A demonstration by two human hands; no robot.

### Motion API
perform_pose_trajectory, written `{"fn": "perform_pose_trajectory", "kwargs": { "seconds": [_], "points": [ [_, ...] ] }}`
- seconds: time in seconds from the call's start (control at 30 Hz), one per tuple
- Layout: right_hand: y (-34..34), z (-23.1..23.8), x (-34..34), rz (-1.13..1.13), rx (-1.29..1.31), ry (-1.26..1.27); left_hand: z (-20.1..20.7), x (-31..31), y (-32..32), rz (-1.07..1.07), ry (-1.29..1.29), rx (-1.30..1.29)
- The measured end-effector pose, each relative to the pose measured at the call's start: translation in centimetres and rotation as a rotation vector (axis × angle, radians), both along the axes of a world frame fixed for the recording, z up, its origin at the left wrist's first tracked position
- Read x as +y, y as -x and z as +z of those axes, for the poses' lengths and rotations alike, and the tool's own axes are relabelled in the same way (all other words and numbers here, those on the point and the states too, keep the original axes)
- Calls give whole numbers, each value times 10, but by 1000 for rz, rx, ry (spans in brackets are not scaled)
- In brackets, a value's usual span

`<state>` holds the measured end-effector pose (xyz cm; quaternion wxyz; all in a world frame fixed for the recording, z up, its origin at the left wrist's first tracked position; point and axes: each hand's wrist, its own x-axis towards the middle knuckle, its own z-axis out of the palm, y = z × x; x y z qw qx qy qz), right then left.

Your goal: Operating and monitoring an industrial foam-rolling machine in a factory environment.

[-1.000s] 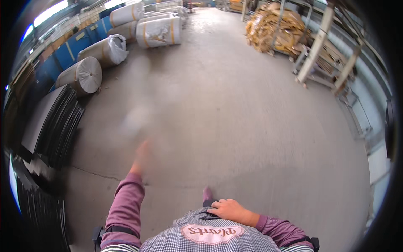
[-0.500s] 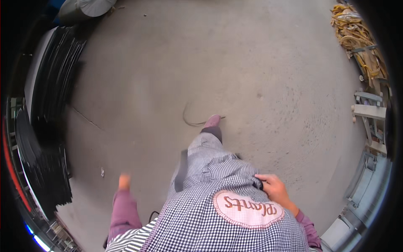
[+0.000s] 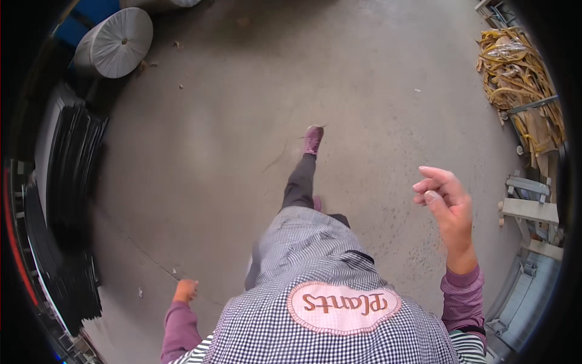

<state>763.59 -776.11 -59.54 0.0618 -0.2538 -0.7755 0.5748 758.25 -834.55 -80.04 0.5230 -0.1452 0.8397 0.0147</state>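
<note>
My right hand (image 3: 445, 203) is raised over the floor at the right, away from my body. Its fingers are loosely bent and apart, with nothing between them. Low at the left hangs my left hand (image 3: 186, 290), small in view; its fingers look loosely bent and I see nothing in it. Between the hands is my checked apron (image 3: 260, 321), with a pink oval patch (image 3: 345, 308) on it. One foot in a purple shoe (image 3: 313, 141) is stretched forward on the grey floor (image 3: 212, 151).
Stacked black sheets (image 3: 76, 164) line the left side. Large wrapped rolls (image 3: 115, 43) lie at the far left. At the right are a heap of yellow-brown strips (image 3: 515, 85), a pale wooden frame (image 3: 530, 210) and grey metal equipment (image 3: 524, 291). A thin crack (image 3: 148, 258) runs along the floor.
My right hand has left the apron's side and swung up and outward. My left hand has dropped slightly lower. The rolls and strips have come further into view as I walk forward.
</note>
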Motion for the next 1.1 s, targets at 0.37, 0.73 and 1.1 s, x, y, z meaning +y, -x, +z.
{"fn": "perform_pose_trajectory", "kwargs": {
  "seconds": [0.37,0.73,1.1],
  "points": [
    [97,-110,150,-34,-229,72,-39,222,208,-133,-356,779],
    [104,-427,211,503,-626,-222,-235,567,214,-311,-773,515],
    [244,-712,194,616,-593,-495,-209,615,152,-406,-683,328]
  ]
}}
